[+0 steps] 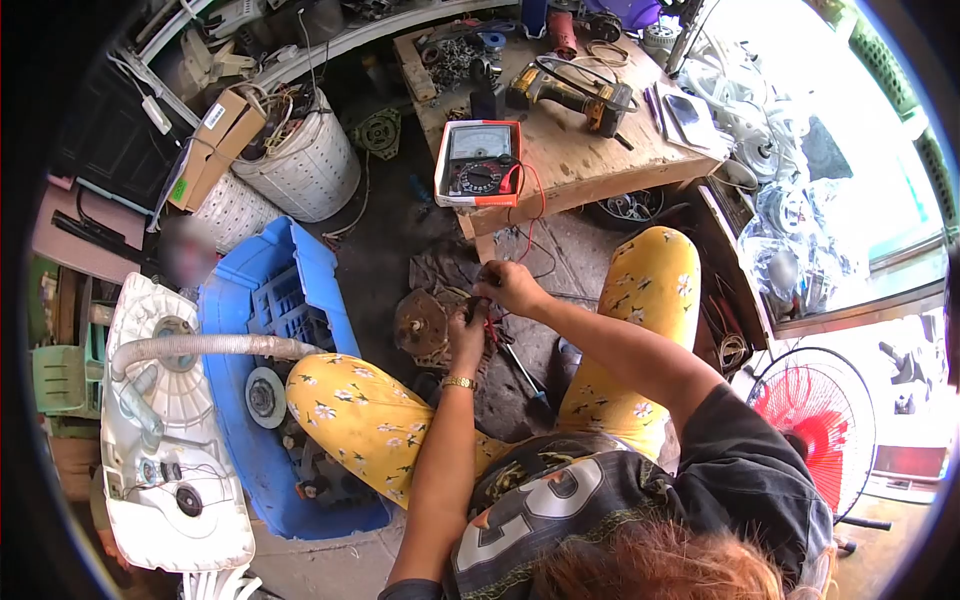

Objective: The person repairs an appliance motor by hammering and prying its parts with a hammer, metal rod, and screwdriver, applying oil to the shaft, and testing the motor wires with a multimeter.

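Observation:
Between the knees, my left hand (467, 335) is closed around something small and dark that I cannot make out, with a red handle or lead showing just beside it. My right hand (510, 287) touches the same spot from the right, its fingers pinched together on something too small to tell. A round, rusty motor-like part (422, 322) lies on the floor left of my left hand. Below the hands a screwdriver (520, 368) lies on the floor. An analog multimeter (482, 160) stands in its box on the wooden table, with a red lead (541, 192) hanging off the edge.
The wooden table (570, 180) carries a yellow drill (570, 97). A blue crate (235, 400) and a white machine panel (170, 500) stand at the left. White perforated drums (305, 170) are behind them. A red-bladed fan (820, 430) stands at the right.

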`<state>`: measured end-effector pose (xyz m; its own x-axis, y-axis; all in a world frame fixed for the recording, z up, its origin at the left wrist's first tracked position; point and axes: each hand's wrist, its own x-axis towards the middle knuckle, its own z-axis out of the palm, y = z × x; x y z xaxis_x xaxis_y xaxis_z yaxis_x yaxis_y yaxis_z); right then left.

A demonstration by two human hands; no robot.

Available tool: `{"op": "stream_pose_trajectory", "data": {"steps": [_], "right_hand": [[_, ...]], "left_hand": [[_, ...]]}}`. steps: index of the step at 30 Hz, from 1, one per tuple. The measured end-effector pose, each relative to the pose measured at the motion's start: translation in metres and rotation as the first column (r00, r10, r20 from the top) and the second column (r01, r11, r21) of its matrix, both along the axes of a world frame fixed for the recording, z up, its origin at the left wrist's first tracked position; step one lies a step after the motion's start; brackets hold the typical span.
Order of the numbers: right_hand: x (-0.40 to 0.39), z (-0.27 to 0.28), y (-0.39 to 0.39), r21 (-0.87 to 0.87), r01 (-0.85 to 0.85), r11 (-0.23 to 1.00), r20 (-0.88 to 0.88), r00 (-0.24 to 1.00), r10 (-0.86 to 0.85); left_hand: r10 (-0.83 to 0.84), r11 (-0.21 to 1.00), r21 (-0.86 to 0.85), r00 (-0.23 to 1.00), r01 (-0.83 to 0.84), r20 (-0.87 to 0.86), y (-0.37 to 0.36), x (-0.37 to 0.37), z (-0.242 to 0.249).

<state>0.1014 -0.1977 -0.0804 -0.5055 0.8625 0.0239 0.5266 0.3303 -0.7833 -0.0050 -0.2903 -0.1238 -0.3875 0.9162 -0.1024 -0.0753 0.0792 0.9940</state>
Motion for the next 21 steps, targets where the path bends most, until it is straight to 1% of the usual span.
{"op": "stream_pose_trajectory", "data": {"steps": [1,4,7,8,9,10,11,14,17,20,21], "right_hand": [[0.001,-0.003,-0.001,0.018,-0.012,1.000,0.006,1.000,0.012],[0.005,-0.016,0.006,-0.105,-0.014,0.994,-0.015,1.000,0.012],[0.002,-0.033,0.019,-0.170,-0.010,0.985,-0.234,0.972,-0.031],[0.006,-0.039,0.022,-0.278,-0.039,0.960,-0.279,0.959,-0.042],[0.008,-0.014,0.019,-0.380,-0.073,0.922,-0.321,0.945,-0.058],[0.009,0.000,0.018,-0.475,-0.112,0.873,-0.361,0.929,-0.078],[0.009,0.001,0.019,-0.487,-0.125,0.864,-0.361,0.930,-0.069],[0.011,0.015,0.013,-0.382,-0.230,0.895,-0.444,0.895,0.041],[0.011,0.010,0.015,-0.406,-0.211,0.889,-0.372,0.927,0.050],[0.014,-0.003,0.022,-0.298,-0.267,0.916,-0.237,0.951,0.200],[0.014,-0.009,0.022,-0.242,-0.257,0.936,-0.196,0.957,0.212]], "left_hand": [[0.000,1.000,-0.003,1.000,0.000,-0.006,0.000,-0.001,0.000],[-0.058,0.998,0.030,0.986,0.063,-0.155,0.001,-0.003,-0.005],[0.008,0.999,0.049,0.993,-0.002,-0.120,0.000,-0.002,-0.008],[0.014,0.999,0.048,0.997,-0.010,-0.079,0.001,-0.003,-0.009],[0.021,0.999,0.048,0.999,-0.019,-0.037,0.001,-0.005,-0.008],[0.028,0.998,0.048,1.000,-0.028,0.004,0.001,-0.006,-0.003],[0.034,0.998,0.053,0.999,-0.033,-0.021,-0.001,-0.005,0.003],[0.017,0.999,0.053,0.984,-0.007,-0.177,0.000,-0.009,-0.004],[0.036,0.992,0.126,0.995,-0.024,-0.088,0.002,-0.007,-0.004],[0.038,0.993,0.116,0.999,-0.036,-0.013,0.001,-0.006,0.002],[0.049,0.997,0.063,0.997,-0.053,0.054,0.000,-0.005,0.008]]}}
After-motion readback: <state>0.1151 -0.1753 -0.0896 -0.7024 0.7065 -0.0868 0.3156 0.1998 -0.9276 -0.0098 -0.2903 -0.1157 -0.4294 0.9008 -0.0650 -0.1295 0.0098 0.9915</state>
